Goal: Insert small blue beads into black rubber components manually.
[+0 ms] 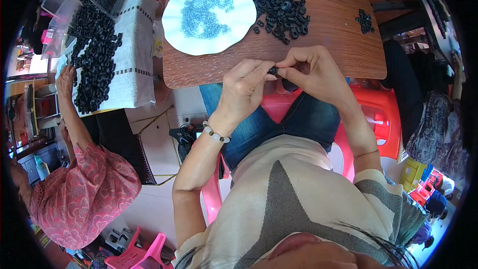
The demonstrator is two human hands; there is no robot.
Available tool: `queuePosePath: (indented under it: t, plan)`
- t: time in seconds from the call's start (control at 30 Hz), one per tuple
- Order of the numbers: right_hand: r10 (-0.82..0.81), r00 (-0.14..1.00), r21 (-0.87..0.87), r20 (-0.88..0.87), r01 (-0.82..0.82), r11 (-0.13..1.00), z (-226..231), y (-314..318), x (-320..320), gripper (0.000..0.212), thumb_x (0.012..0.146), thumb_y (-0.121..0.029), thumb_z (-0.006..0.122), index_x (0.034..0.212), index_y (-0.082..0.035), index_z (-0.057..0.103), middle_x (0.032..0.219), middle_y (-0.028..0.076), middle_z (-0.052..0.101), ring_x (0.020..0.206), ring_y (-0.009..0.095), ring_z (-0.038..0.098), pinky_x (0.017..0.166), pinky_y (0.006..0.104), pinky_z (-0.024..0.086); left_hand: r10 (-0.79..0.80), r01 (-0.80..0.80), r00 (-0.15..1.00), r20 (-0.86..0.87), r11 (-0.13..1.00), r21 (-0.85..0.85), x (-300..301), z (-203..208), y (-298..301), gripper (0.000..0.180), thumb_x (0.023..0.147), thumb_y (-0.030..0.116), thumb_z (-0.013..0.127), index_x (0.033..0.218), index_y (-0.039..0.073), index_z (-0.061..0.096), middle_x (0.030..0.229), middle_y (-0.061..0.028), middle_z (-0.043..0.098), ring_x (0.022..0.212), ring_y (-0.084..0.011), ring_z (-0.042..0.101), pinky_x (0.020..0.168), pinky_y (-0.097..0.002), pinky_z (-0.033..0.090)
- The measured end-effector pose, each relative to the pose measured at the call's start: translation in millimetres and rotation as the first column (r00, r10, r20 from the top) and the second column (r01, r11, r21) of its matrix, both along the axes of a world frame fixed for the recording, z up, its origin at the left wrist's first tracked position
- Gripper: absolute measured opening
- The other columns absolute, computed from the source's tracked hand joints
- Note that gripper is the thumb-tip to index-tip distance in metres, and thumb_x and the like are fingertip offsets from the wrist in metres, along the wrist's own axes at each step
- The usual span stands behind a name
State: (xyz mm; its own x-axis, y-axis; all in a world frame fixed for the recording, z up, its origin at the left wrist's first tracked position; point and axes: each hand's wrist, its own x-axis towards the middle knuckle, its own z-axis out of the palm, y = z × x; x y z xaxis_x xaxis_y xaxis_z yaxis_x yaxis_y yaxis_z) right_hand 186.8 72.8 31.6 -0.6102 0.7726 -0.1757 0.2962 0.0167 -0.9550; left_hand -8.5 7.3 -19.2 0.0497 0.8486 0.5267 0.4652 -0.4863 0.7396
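My left hand (244, 85), with a beaded bracelet at its wrist, pinches a small black plastic-looking part (272, 70) between thumb and fingers, just off the table's near edge. From the other side my right hand (316, 73) meets it, thumb and forefinger closed in a pinch at the part. Whatever those right fingertips hold is too small to make out. Beyond my hands, a white wavy-rimmed plate (172, 32) carries many tiny transparent pieces. Beside the plate lies a heap of similar black parts (284, 10).
The brown wooden table (333, 45) bears a smaller cluster of black parts (365, 21) at right. To the left, another person's hand (65, 80) is beside a large pile of black parts (94, 65) on a white cloth (127, 60). A red plastic chair (376, 114) stands at right.
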Motion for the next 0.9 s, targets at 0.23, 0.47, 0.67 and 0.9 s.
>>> queuePosePath:
  t: [0.23,0.47,0.67,0.9]
  plan:
    - [-0.04,0.999,0.051,0.001,0.039,0.998,0.0,-6.1,5.8,0.006,0.097,0.003,0.065,0.095,0.007,0.07,0.08,0.008,0.073,0.073,0.009,0.068,0.065,0.0232,0.053,-0.013,0.023,0.987,-0.159,0.998,0.058,5.2,4.2,-4.0,0.036,0.079,-0.014,0.07,0.112,-0.001,0.074,0.101,-0.0156,0.073,0.084,-0.0286,0.071,0.071,-0.036,0.06]
    - [-0.07,0.984,-0.178,-0.165,0.04,0.983,-9.5,0.3,11.5,0.007,0.095,-0.002,0.071,0.099,0.004,0.072,0.083,0.008,0.074,0.071,0.009,0.067,0.063,0.0224,0.052,0.027,-0.025,0.998,-0.052,0.999,0.037,7.8,1.7,-3.6,0.033,0.08,-0.012,0.072,0.11,0.001,0.076,0.097,-0.0145,0.074,0.081,-0.0278,0.072,0.069,-0.0349,0.058]
    - [-0.005,0.983,-0.268,-0.185,-0.046,0.962,-10.7,16.2,16.5,0.021,0.092,-0.014,0.079,0.107,0.0,0.072,0.09,0.004,0.073,0.072,0.008,0.064,0.067,0.0223,0.053,0.04,-0.037,0.998,-0.05,0.998,0.051,3.8,6.5,-3.4,0.033,0.081,-0.01,0.074,0.112,0.001,0.076,0.097,-0.0139,0.074,0.081,-0.0251,0.072,0.069,-0.0322,0.058]
    - [0.027,0.964,-0.364,-0.264,-0.126,0.923,-15.0,16.5,11.1,0.041,0.093,-0.022,0.078,0.125,0.0,0.066,0.11,0.006,0.071,0.088,0.01,0.067,0.078,0.0235,0.055,0.03,-0.031,0.999,0.014,0.993,0.114,0.6,16.8,-3.3,0.044,0.071,-0.017,0.072,0.112,0.0,0.075,0.102,-0.0122,0.069,0.085,-0.0247,0.071,0.067,-0.0311,0.06]
